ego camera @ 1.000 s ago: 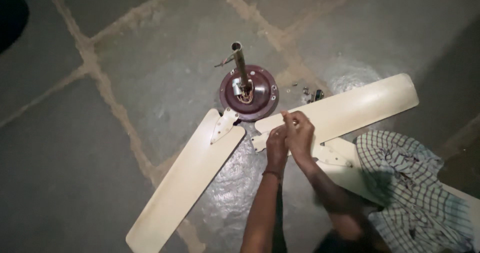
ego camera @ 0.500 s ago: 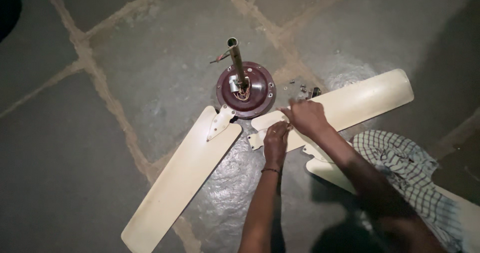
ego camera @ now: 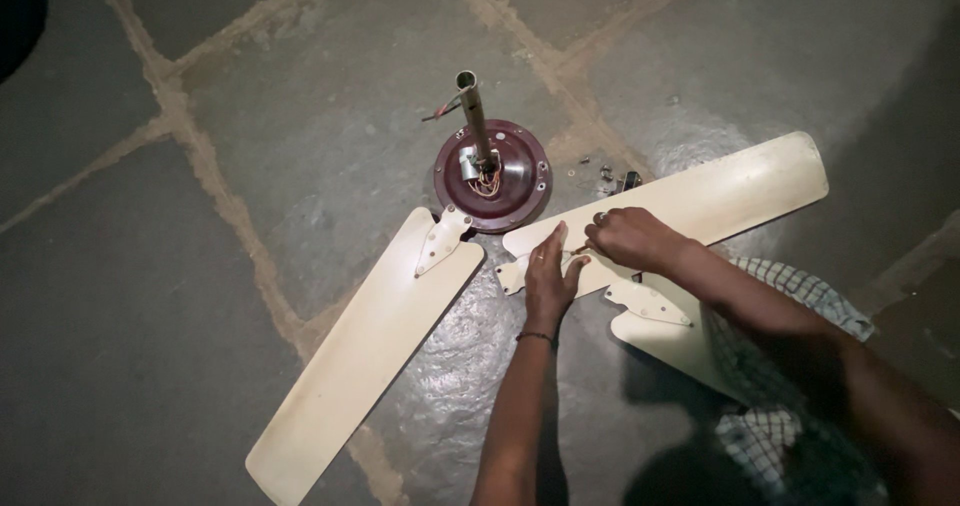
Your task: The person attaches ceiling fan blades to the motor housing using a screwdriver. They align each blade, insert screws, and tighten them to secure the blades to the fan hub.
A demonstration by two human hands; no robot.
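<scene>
A dismantled ceiling fan lies on a stone floor. Its maroon motor housing (ego camera: pixel 510 181) stands with the metal rod (ego camera: pixel 470 106) pointing up and wires showing. My left hand (ego camera: pixel 548 278) lies flat on the metal bracket end of a cream fan blade (ego camera: pixel 720 196). My right hand (ego camera: pixel 632 238) rests on the same blade, just right of the left hand, with its fingers pinched on a thin brown tool (ego camera: pixel 579 251) whose tip points at the bracket. A second cream blade (ego camera: pixel 355 366) lies at the lower left, its bracket against the motor.
A third cream blade (ego camera: pixel 660 331) lies under my right forearm, partly hidden by a checked cloth (ego camera: pixel 790 296). Several small screws and a dark part (ego camera: pixel 610 176) sit on the floor right of the motor. Pale mortar joints cross the grey slabs.
My hands were together at the blade's bracket. The right hand has since shifted to the right onto the blade, and the left hand has flattened on the bracket. The fan parts stayed put.
</scene>
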